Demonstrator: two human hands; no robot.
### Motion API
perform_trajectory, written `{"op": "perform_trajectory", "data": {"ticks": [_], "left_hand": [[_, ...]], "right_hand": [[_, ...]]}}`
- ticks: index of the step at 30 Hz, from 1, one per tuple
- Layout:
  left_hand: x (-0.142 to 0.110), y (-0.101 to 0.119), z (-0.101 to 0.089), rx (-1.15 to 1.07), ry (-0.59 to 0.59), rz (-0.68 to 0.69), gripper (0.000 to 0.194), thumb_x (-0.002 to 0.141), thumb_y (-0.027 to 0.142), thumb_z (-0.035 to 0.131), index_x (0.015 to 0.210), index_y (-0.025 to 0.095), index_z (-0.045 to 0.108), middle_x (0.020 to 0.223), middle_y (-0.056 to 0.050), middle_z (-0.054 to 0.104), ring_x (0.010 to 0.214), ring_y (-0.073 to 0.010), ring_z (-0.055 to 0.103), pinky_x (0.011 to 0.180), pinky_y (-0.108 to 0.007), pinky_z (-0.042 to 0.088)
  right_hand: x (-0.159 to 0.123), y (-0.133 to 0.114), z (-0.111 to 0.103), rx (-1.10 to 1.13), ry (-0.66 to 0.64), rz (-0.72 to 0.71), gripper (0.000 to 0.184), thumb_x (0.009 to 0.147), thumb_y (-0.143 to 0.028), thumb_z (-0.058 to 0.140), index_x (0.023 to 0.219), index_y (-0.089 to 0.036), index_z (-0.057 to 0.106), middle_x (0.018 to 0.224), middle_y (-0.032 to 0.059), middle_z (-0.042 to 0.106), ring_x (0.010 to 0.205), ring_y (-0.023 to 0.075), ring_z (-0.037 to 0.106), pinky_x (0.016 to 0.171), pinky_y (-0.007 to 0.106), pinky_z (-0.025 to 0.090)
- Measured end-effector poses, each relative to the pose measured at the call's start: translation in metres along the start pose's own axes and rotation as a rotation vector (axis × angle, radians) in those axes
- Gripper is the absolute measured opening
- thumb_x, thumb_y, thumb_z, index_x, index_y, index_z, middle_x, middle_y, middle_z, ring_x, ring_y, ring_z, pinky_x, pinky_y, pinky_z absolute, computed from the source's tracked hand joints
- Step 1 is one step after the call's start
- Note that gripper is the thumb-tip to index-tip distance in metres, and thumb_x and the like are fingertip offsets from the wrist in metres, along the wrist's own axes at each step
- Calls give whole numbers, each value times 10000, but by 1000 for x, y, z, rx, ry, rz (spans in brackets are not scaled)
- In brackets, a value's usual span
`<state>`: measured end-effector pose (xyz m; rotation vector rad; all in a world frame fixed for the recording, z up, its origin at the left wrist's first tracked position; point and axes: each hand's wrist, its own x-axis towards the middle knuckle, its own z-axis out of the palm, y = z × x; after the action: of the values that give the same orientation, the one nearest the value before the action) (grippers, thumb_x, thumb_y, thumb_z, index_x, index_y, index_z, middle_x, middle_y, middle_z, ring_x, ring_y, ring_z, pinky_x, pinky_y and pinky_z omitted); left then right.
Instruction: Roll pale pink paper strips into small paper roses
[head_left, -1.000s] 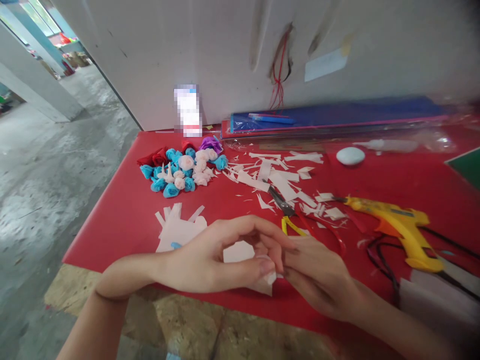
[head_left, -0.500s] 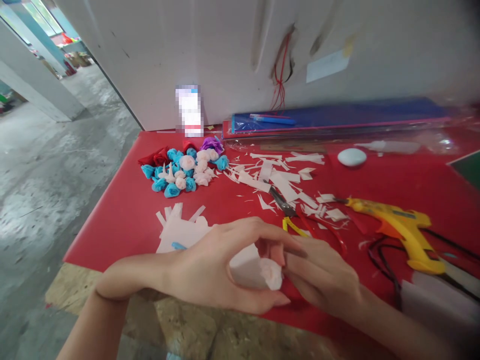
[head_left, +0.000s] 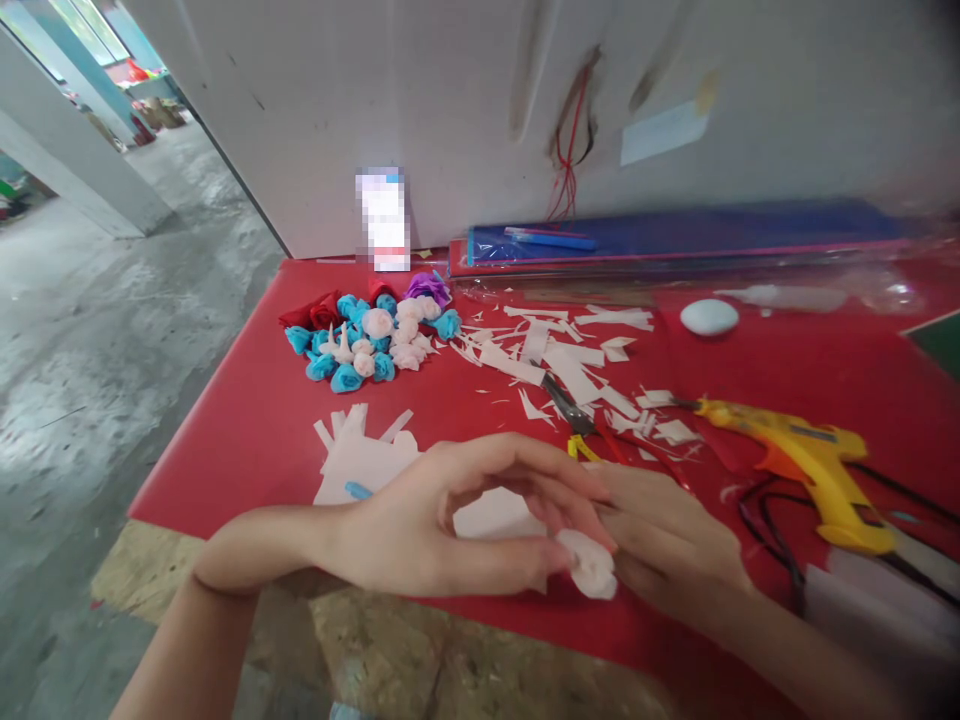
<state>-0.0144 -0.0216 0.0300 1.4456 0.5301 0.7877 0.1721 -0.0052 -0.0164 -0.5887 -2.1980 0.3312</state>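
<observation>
A small pale pink paper rose (head_left: 591, 566) sits between my two hands over the table's front edge, its curled petals facing me. My left hand (head_left: 457, 525) reaches around from the left and pinches the rose's left side between thumb and fingers. From the right, my right hand (head_left: 664, 535) meets it with fingers closed at the rose's back; their tips are partly hidden. Beneath my left hand lie white paper pieces (head_left: 367, 462) and a small blue object (head_left: 358, 490). Scissors (head_left: 574, 415) with red and yellow handles lie just behind the hands.
Blue, pink, red and purple paper flowers (head_left: 367, 345) cluster at the back left. White paper scraps (head_left: 566, 365) spread across the middle. A yellow glue gun (head_left: 810, 450) with its cable lies right. A white egg-shaped object (head_left: 709, 317), a phone (head_left: 386, 220) and wrapped sheets (head_left: 675, 230) are farther back.
The rose, first mostly hidden by my fingers, has come into view and shifted right. My left thumb opened away from it, then closed back onto it.
</observation>
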Motion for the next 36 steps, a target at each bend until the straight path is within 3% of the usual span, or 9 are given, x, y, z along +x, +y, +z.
{"op": "perform_trajectory", "data": {"ticks": [7, 13, 18, 24, 29, 33, 36], "left_hand": [[1, -1, -4, -214, -19, -27, 258, 863, 51, 361, 1089, 108, 472, 1050, -124, 616, 1003, -142, 570, 883, -272, 448], [1, -4, -4, -164, 25, -13, 239, 846, 70, 430, 1074, 125, 479, 1069, -112, 615, 1026, -159, 568, 882, -288, 457], [2, -5, -5, -154, 49, -11, 220, 846, 98, 455, 1060, 124, 497, 1062, -112, 617, 1027, -165, 572, 894, -291, 458], [3, -4, -5, -184, 94, -18, 233, 827, 44, 459, 1027, 144, 523, 1012, -70, 636, 972, -101, 586, 841, -187, 460], [3, -6, -5, -219, 108, -27, 262, 822, 37, 450, 1041, 159, 526, 1013, -61, 620, 934, -94, 582, 837, -199, 458], [7, -11, -7, -99, 151, 8, 277, 814, 91, 481, 1078, 173, 496, 1025, -72, 588, 829, -113, 579, 750, -235, 482], [11, -17, -11, 122, 196, 64, 172, 775, 107, 543, 938, 153, 578, 940, -57, 582, 850, -121, 546, 777, -242, 457]], "right_hand": [[-10, 4, 9, 68, 79, 64, 162, 895, -254, 410, 818, -276, 551, 707, -6, 671, 562, 134, 636, 477, 227, 482], [-3, 4, 8, 149, 94, 87, 146, 896, -257, 411, 846, -265, 548, 668, 2, 665, 618, 145, 652, 516, 225, 497], [-2, 2, 7, 128, 83, 129, 145, 902, -284, 390, 836, -256, 516, 590, -9, 612, 496, 128, 598, 439, 221, 457], [-4, 2, 8, 108, 94, 134, 149, 906, -264, 382, 849, -261, 519, 613, -4, 629, 505, 125, 604, 457, 215, 472], [0, -2, 5, 97, 135, 172, 183, 888, -287, 423, 762, -250, 551, 541, -11, 630, 451, 128, 601, 400, 206, 457], [3, -6, 3, 253, 125, 244, 191, 874, -245, 461, 765, -248, 617, 611, -15, 679, 502, 113, 632, 456, 176, 488], [5, -10, 2, 397, 99, 327, 228, 861, -183, 476, 749, -247, 665, 610, -26, 689, 499, 107, 639, 478, 157, 508]]}}
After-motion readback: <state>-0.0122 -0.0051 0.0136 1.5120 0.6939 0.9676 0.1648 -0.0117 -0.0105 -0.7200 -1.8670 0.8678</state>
